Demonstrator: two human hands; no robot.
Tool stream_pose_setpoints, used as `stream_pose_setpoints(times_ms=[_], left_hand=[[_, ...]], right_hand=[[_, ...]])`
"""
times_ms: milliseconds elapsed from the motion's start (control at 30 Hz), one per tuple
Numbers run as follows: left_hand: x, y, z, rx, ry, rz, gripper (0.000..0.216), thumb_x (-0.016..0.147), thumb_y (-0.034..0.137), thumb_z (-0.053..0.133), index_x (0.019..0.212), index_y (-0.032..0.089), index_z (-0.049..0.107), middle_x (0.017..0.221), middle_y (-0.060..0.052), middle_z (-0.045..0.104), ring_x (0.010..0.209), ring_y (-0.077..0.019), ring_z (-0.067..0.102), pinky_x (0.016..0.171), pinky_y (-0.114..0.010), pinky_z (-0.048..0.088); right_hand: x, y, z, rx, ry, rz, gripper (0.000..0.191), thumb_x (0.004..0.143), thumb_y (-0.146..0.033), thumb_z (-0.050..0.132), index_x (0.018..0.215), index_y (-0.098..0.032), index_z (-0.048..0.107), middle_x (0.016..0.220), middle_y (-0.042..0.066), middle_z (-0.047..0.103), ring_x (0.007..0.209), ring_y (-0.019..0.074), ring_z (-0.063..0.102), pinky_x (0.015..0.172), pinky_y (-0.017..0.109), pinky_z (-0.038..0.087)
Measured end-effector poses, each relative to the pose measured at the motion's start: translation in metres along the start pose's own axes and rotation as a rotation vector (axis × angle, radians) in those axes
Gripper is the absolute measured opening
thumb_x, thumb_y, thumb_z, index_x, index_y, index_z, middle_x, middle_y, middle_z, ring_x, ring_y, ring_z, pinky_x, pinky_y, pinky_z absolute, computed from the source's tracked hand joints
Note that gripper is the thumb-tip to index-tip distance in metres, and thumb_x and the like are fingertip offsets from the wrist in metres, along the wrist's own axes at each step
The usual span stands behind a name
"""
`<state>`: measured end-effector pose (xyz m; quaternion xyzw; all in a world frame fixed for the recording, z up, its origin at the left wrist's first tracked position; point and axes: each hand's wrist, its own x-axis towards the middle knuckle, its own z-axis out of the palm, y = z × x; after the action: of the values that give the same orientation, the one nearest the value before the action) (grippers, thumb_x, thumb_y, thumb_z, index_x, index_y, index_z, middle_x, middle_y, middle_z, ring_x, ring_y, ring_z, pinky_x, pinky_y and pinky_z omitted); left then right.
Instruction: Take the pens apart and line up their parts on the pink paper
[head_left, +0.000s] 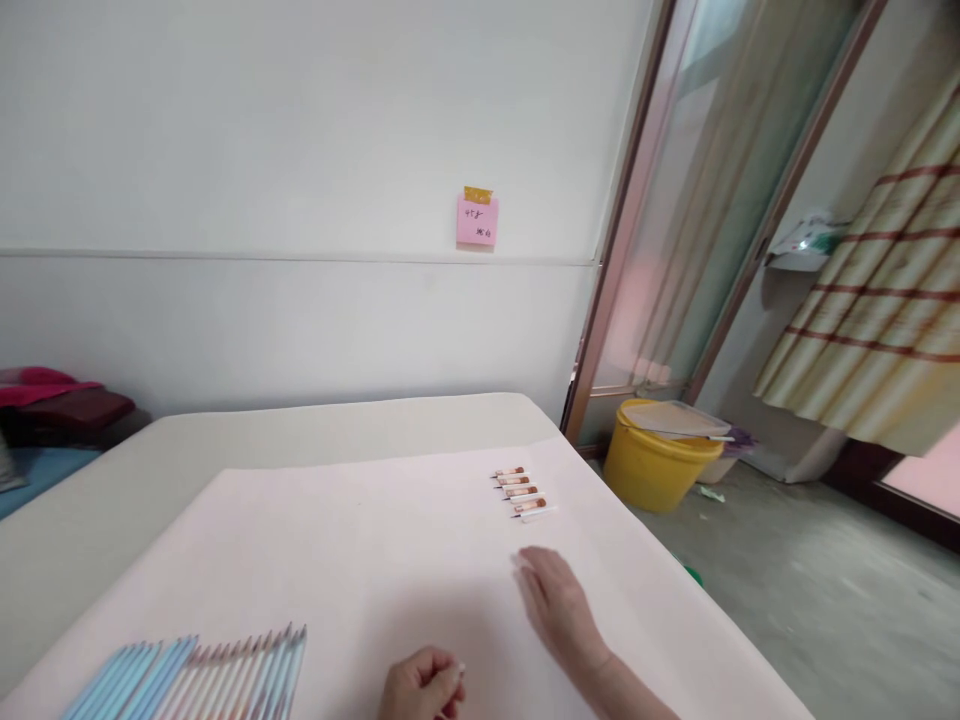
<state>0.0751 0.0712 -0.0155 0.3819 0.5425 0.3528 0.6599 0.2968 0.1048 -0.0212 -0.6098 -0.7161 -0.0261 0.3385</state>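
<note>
My left hand [424, 685] is at the bottom centre, its fingers curled and thumb against the index finger. Whatever is between them, if anything, cannot be made out. My right hand [555, 595] hovers or rests over the pale sheet, fingers stretched out with nothing visible in them; it is slightly blurred. Just beyond it lies a short column of slim white pens [521, 493] with brown labels and dark tips pointing left. At the lower left, a row of pencil-like sticks [240, 675], blue and pale with pointed ends, lies side by side, cut off by the frame.
A pale pinkish sheet [360, 540] covers much of the table [187, 435], which stands against a white wall. A pink note [477, 220] is taped there. On the floor at right stands a yellow bucket [652, 465]. Folded cloths [60, 395] are at far left.
</note>
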Motion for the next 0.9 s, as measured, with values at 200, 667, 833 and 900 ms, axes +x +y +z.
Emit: stream_pose_setpoints(times_ms=[200, 667, 833, 900], left_hand=[[0.057, 0.031, 0.035, 0.377, 0.239, 0.458, 0.012, 0.065, 0.018, 0.06, 0.053, 0.018, 0.061, 0.055, 0.001, 0.054, 0.056, -0.0126, 0.046, 0.056, -0.022, 0.033], [0.175, 0.045, 0.137, 0.812, 0.435, 0.641, 0.02, 0.079, 0.021, 0.047, 0.074, 0.02, 0.066, 0.084, -0.005, 0.06, 0.086, -0.019, 0.049, 0.081, -0.031, 0.029], [0.183, 0.039, 0.142, 0.913, 0.48, 0.612, 0.022, 0.08, 0.021, 0.046, 0.07, 0.022, 0.066, 0.086, -0.003, 0.06, 0.088, -0.0192, 0.047, 0.083, -0.035, 0.027], [0.185, 0.038, 0.142, 0.94, 0.482, 0.611, 0.022, 0.079, 0.02, 0.046, 0.069, 0.022, 0.065, 0.085, -0.002, 0.06, 0.087, -0.0185, 0.048, 0.083, -0.034, 0.026]], right_hand=[[0.041, 0.08, 0.019, -0.171, 0.041, 0.186, 0.039, 0.082, -0.021, 0.039, 0.121, -0.017, 0.044, 0.124, 0.013, 0.047, 0.118, 0.0259, 0.037, 0.096, 0.044, 0.03], [0.04, 0.086, 0.036, -0.366, -0.132, 0.233, 0.041, 0.087, -0.029, 0.033, 0.127, -0.029, 0.04, 0.134, 0.006, 0.041, 0.125, 0.0257, 0.029, 0.098, 0.046, 0.021], [0.042, 0.083, 0.034, -0.423, -0.182, 0.246, 0.042, 0.088, -0.029, 0.029, 0.129, -0.029, 0.037, 0.136, 0.004, 0.038, 0.126, 0.0238, 0.026, 0.099, 0.043, 0.02], [0.042, 0.082, 0.034, -0.429, -0.185, 0.248, 0.042, 0.088, -0.029, 0.028, 0.13, -0.029, 0.036, 0.136, 0.004, 0.038, 0.126, 0.0233, 0.026, 0.099, 0.043, 0.02]])
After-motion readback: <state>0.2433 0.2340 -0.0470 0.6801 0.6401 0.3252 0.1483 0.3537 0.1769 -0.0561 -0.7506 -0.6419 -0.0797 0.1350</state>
